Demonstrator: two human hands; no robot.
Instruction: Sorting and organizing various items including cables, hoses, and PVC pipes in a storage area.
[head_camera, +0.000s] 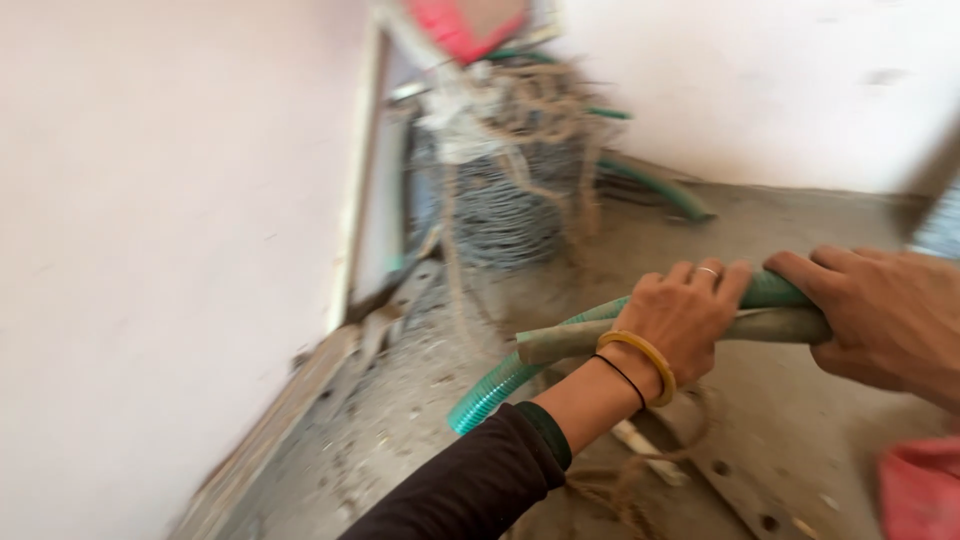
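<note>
Gripping a ribbed green hose (500, 380) together with a dull, flattened greyish tube (570, 340), the left hand (685, 315) sits near the middle of the view, its fingers curled over both and pressed together; a ring shows on one finger, and a yellow bangle (645, 358) and thin black band circle the wrist above a dark sleeve. At 3 o'clock from it, the right hand (880, 310) wraps the same bundle, fingers close together over the top, thumb apparently underneath, though blur makes that hard to confirm. The hose runs from the hands down toward 8 o'clock, ending just above the concrete floor (800, 420). At 12 o'clock stands a coil of barbed wire (510, 210) draped with frayed rope, with a red object (465, 22) above it. Another green hose (660, 190) lies against the wall at 1 o'clock. A red cloth (920, 490) shows at 4 o'clock, and tangled twine (610, 490) lies at 6 o'clock.
</note>
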